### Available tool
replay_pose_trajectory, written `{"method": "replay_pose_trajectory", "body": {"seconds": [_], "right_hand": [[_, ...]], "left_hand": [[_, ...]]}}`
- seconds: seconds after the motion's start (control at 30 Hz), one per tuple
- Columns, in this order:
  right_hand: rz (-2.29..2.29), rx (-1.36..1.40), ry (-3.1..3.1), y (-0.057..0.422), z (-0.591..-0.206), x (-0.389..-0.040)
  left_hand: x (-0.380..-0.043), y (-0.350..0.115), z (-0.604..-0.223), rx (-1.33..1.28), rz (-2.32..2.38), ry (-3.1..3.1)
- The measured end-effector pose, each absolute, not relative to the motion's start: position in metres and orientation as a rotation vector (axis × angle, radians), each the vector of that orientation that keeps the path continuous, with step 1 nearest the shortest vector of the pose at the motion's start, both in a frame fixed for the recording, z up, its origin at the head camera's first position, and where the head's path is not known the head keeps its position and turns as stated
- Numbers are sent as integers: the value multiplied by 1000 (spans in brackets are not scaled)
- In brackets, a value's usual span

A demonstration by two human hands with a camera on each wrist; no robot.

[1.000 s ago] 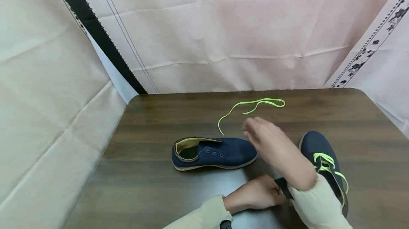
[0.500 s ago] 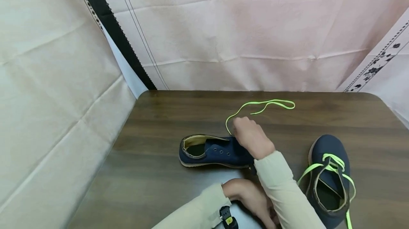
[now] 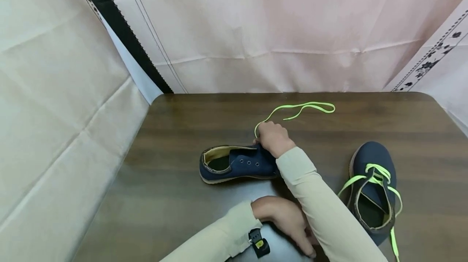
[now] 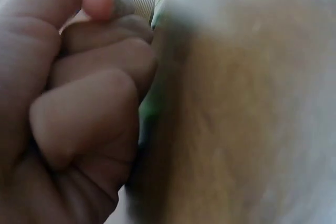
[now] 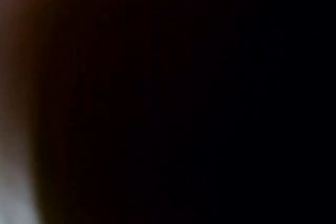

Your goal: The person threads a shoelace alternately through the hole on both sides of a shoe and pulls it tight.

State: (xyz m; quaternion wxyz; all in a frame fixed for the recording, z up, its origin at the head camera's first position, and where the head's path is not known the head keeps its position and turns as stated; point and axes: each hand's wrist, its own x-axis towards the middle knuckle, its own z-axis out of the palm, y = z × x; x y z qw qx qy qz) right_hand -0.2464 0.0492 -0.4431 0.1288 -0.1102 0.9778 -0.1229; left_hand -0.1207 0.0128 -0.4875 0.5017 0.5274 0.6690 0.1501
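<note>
Near the middle of the head view, the right hand [image 3: 274, 137], its fingers curled, clamps the toe of an unlaced navy canvas shoe [image 3: 252, 165], which lies sideways on the wood-grain bench [image 3: 164, 180]. The left hand [image 3: 283, 216] is at lower centre beside the right sleeve [image 3: 325, 209], its fingers bent; whether they hold anything I cannot tell. A loose neon-green shoelace [image 3: 315, 102] trails from upper centre down to the right hand, while a laced navy shoe [image 3: 376, 154] sits at right, toe toward the top.
</note>
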Motion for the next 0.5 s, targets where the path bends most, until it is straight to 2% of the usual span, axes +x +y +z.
{"method": "replay_pose_trajectory", "body": {"seconds": [0.5], "right_hand": [[-519,-255,2951,55,-455,-249]], "left_hand": [[-116,15,-481,1231,361,1688]]}}
